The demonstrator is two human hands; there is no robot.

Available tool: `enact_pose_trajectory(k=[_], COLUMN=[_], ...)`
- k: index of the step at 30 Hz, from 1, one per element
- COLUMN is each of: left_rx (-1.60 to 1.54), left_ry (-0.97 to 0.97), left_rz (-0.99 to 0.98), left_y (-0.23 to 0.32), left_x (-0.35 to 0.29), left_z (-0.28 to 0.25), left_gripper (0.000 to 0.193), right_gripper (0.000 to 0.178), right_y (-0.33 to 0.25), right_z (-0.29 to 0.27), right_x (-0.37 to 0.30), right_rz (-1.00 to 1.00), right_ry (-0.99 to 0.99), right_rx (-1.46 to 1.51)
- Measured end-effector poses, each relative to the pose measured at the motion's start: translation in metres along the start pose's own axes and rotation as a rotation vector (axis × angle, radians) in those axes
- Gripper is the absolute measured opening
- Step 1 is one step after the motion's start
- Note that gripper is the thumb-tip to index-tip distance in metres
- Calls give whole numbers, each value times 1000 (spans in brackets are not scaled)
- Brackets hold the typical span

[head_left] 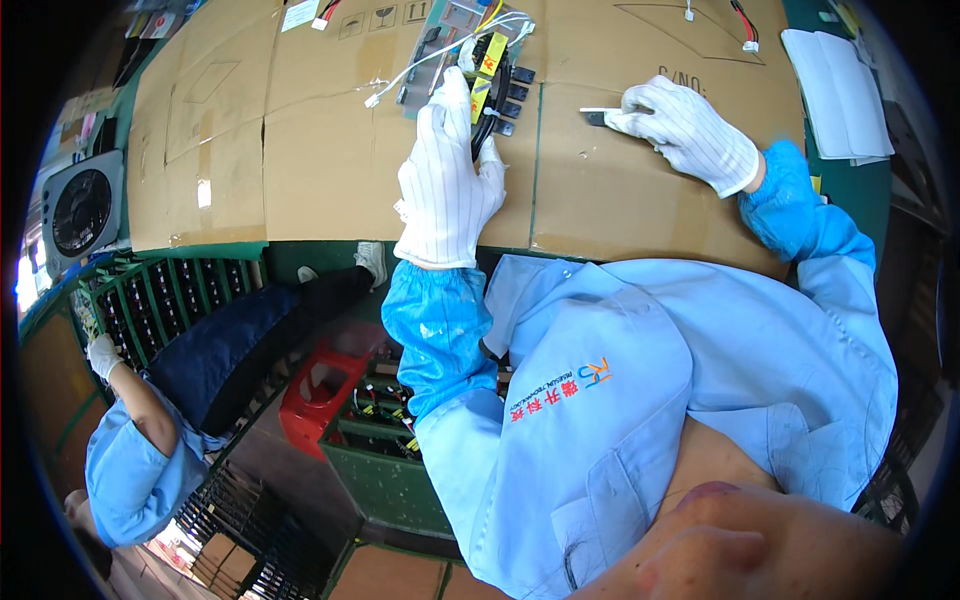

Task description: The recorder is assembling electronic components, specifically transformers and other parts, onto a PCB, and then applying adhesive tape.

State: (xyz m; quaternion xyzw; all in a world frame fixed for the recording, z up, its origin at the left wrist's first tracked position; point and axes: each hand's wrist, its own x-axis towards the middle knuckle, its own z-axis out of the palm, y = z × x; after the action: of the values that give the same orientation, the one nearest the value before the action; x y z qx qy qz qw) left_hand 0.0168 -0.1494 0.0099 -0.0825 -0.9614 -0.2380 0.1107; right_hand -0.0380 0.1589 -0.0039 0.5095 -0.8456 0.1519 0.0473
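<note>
A circuit board lies near the far edge of the cardboard. It carries yellow-and-black wound parts, a bundle of black cables, several black blocks along its right side and loose white wires. My left hand, in a white striped glove, grips the board's near end, fingers on its face and thumb by the black cables. Off to the right, my gloved right hand pinches a small flat piece, white above and black below; its kind is unclear. That piece is apart from the board.
Flattened cardboard covers the green worktable. White papers lie at the right, a red-black connector lead at the far right. A fan stands left. Nearby are a co-worker, a red stool and a green crate.
</note>
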Motion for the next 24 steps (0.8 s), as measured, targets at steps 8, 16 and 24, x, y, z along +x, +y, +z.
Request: enact_pose_trajectory(k=[8,16,24], left_rx=[21,37,68], left_ry=[37,28,-29], left_rz=[72,68,16], left_y=[-1,0,7], left_x=[0,-12,-13], left_z=[-2,11,6], left_gripper=[82,83,84], right_gripper=[30,32,28], right_y=[-19,-27,-14], right_z=[-9,4,18], right_x=[3,-4,9], right_rz=[132,137,142], right_ry=[227,244,236], right_rx=[79,49,68])
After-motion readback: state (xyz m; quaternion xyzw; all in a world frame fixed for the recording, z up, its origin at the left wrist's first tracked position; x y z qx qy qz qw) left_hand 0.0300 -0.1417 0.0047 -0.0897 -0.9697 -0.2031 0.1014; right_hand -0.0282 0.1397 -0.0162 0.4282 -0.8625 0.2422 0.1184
